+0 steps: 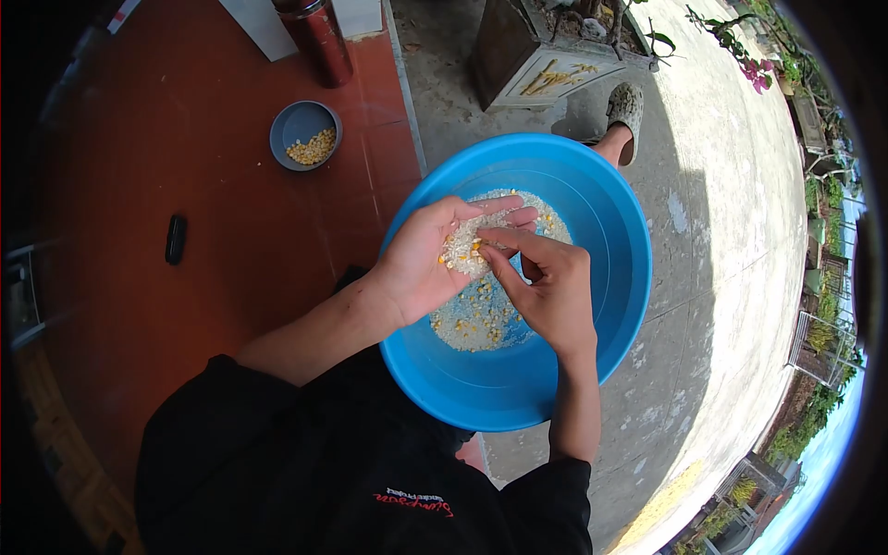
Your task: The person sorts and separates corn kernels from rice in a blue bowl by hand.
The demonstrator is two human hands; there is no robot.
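Observation:
My left hand point(424, 254) is cupped palm up above a blue basin point(606, 250), holding a heap of rice grains point(460, 252) mixed with yellow corn kernels. Over that palm, my right hand point(550, 282) has its thumb and forefinger pinched together at a corn kernel point(477, 245). Below both hands, more rice and scattered corn point(472, 328) lie on the basin's floor, partly hidden by the hands. The basin rests at my lap, tilted a little.
A small grey bowl point(289, 125) with corn kernels stands on the red tiled floor point(222, 83). Nearby are a red flask point(319, 46) and a small black case point(176, 239). Beyond the basin are a square planter point(546, 69) and my foot in a clog point(625, 116).

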